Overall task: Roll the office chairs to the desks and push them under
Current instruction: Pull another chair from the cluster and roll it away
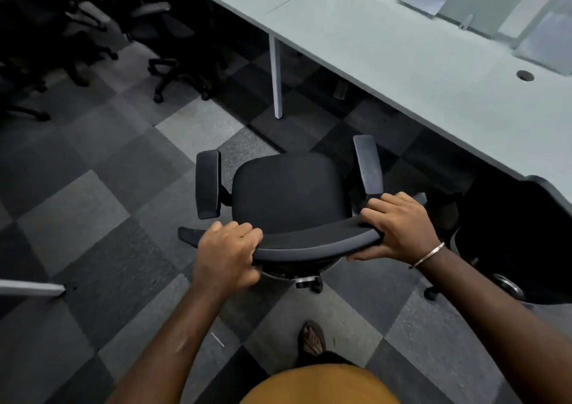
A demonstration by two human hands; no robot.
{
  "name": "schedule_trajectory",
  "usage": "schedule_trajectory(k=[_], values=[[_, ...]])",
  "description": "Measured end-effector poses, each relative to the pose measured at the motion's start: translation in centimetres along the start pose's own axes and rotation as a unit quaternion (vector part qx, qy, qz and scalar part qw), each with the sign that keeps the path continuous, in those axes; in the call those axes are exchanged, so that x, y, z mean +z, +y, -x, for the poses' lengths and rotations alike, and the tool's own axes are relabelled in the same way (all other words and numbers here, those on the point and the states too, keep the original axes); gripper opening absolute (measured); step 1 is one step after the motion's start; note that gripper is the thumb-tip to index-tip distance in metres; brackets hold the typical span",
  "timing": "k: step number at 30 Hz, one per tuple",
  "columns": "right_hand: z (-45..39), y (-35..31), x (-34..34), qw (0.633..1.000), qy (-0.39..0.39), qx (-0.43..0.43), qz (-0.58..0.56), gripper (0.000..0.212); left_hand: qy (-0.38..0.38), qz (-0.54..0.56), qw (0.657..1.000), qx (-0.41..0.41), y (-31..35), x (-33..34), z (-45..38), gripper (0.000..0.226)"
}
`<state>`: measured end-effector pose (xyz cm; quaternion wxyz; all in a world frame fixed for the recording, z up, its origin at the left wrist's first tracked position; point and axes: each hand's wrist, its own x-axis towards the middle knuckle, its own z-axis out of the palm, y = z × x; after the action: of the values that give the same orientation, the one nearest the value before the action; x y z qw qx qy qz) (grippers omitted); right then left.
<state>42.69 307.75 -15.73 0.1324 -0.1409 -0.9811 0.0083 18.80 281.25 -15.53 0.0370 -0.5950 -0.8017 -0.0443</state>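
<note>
- Far left: spare chairs parked in the dark, well apart from the surface; not yet rolled over, by the look of it.
- Floor: checked grey carpet tiles; a pale bar pokes in at the left edge.
- Left hand: fingers curled over the top of the backrest, thumb underneath, gripping it.
- Chair: black seat, two armrests, seat facing the surface; it stands on open floor just short of the surface edge, nothing under yet. A caster shows below the backrest.
- Right hand: fingers wrapped over the right end of the backrest, thumb below, gripping; bangle on the wrist.
- Surface leg stands ahead left of the chair; the right armrest is near the surface edge.
- Far right: another dark chair, seemingly tucked partly under the surface.
- Bottom: sandalled foot behind the chair.
- Progress, judged: this chair is at the surface but the push under is left; the spare chairs remain.
- Writing: no brand, label or text readable anywhere.
</note>
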Motion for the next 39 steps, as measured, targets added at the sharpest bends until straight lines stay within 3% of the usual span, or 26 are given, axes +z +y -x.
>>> schedule_trajectory(k=[8, 23, 30, 39], values=[[-5.6, 2.1, 1.7, 0.997, 0.020, 0.070, -0.010, 0.075, -0.012, -0.018, 1.000, 0.015, -5.3, 1.6, -9.5, 0.029], [-15.7, -13.8, 6.8, 0.965, 0.085, 0.239, 0.057, 0.067, 0.007, 0.045, 0.984, 0.175, -24.9, 1.8, -19.0, 0.028], [-20.9, -17.1, 7.1, 0.945, 0.032, 0.317, 0.079, 0.065, -0.012, 0.069, 0.963, 0.260, -30.3, 1.8, -23.8, 0.033], [-25.7, -14.2, 6.9, 0.939, -0.030, 0.330, 0.091, 0.070, 0.020, 0.080, 0.955, 0.284, -32.9, 3.5, -29.5, 0.026]])
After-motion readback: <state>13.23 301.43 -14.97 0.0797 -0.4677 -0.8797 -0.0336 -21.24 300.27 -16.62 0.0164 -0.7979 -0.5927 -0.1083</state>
